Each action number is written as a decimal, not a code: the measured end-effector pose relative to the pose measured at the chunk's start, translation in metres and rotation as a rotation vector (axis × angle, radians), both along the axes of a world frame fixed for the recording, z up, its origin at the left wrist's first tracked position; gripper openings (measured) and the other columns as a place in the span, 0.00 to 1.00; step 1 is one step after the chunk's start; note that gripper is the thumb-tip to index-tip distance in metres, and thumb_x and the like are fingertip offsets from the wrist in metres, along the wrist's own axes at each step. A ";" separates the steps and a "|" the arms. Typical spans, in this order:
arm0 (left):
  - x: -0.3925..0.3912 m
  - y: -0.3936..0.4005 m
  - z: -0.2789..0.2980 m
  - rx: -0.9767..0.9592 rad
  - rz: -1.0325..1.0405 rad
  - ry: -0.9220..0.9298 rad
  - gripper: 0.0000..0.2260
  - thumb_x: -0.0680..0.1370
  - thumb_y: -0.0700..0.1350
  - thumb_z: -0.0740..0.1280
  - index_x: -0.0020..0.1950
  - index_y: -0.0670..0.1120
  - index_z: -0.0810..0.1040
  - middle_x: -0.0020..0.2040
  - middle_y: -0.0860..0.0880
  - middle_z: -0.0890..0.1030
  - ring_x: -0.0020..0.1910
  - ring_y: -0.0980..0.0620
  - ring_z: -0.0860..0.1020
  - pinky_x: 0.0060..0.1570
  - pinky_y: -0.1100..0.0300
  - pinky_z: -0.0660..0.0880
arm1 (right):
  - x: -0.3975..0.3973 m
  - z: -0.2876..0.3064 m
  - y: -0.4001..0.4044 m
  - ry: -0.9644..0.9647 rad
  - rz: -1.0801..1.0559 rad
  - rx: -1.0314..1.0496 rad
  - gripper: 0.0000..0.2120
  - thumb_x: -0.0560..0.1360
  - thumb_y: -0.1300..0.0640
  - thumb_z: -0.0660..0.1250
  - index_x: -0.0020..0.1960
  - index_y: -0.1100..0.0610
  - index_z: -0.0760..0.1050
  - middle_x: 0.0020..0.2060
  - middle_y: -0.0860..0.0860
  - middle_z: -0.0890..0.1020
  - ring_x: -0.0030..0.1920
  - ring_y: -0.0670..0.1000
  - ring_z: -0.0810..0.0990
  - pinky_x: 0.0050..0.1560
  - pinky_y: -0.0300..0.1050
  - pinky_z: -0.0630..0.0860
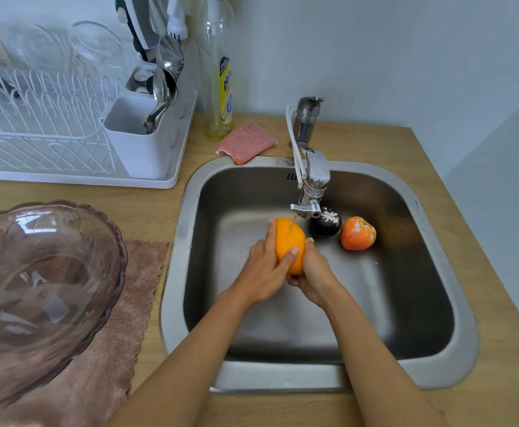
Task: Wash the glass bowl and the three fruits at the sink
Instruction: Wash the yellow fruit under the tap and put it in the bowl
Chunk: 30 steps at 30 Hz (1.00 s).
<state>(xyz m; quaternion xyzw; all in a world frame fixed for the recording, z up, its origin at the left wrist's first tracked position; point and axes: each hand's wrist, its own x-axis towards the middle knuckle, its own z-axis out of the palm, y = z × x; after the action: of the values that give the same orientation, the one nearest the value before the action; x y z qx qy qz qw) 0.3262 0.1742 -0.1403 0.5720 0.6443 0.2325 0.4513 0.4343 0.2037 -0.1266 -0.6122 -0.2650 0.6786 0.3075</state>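
Orange [289, 245]: held over the middle of the steel sink [455, 359], directly below the faucet spout [309, 208], between both hands. In the head view, the only view, the left hand [262, 272] lies against the fruit's left side with its fingers extended along the peel and the thumb wrapped across the front. The right hand [309, 272] cups it from the right and from underneath, fingers curled round the bottom. A thin stream appears to fall on the top of the fruit; its strength cannot be judged.

Risks, as judgement:
- A wet, smooth, rounded peel is slippery. A slack hold could let the fruit drop into the basin and strike the two fruits there.
- Water glancing off the curved peel could splash onto the wooden counter [455, 217].
- The dark round fruit [326, 224] lies just behind the spout and the red-orange apple-like fruit [358, 234] just beside it. Both carry white powdery patches and look unwashed; either could be overlooked or could roll on the basin floor.
- The glass bowl [40, 291] rests tilted, possibly upturned, on a brown towel [122, 328] left of the sink, apparently washed already. It is clear, thin-looking and scallop-edged, and a knock from an elbow could slide it or chip it.

Materials: the basin is brushed, dull steel with rounded corners, and the faucet is polished chrome. The towel is soft pile with a wavy hem. A pink mesh scrubber [247, 143] lies behind the sink.
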 end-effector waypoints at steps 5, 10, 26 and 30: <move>-0.004 0.008 0.000 0.045 0.168 -0.053 0.30 0.80 0.62 0.53 0.78 0.53 0.49 0.74 0.44 0.65 0.68 0.43 0.69 0.66 0.44 0.69 | -0.004 -0.002 -0.003 -0.131 0.125 0.108 0.19 0.82 0.41 0.45 0.63 0.51 0.65 0.47 0.57 0.77 0.41 0.52 0.77 0.38 0.47 0.78; -0.012 0.016 0.009 -0.060 0.261 -0.136 0.21 0.81 0.61 0.50 0.66 0.49 0.65 0.62 0.42 0.74 0.55 0.44 0.74 0.53 0.51 0.72 | 0.003 -0.004 -0.015 -0.310 0.288 0.239 0.24 0.82 0.40 0.43 0.73 0.47 0.58 0.63 0.58 0.73 0.54 0.56 0.77 0.38 0.41 0.74; -0.007 0.016 0.005 -0.203 0.346 -0.301 0.27 0.80 0.64 0.49 0.70 0.46 0.61 0.59 0.42 0.76 0.47 0.48 0.78 0.42 0.57 0.74 | 0.005 -0.004 -0.025 -0.657 0.376 0.610 0.21 0.83 0.47 0.47 0.76 0.48 0.57 0.71 0.53 0.67 0.65 0.55 0.71 0.57 0.43 0.69; -0.013 0.020 0.006 -0.165 0.442 -0.293 0.23 0.81 0.61 0.49 0.69 0.47 0.63 0.65 0.42 0.73 0.60 0.44 0.75 0.59 0.48 0.75 | 0.006 0.000 -0.026 -0.592 0.375 0.669 0.18 0.83 0.51 0.49 0.73 0.47 0.60 0.67 0.52 0.71 0.58 0.51 0.74 0.44 0.29 0.66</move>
<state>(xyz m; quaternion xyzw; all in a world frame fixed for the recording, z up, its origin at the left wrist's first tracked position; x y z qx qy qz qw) 0.3129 0.1939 -0.1339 0.3393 0.6980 0.3521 0.5232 0.4399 0.1775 -0.1263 -0.5884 -0.6504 0.3965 0.2712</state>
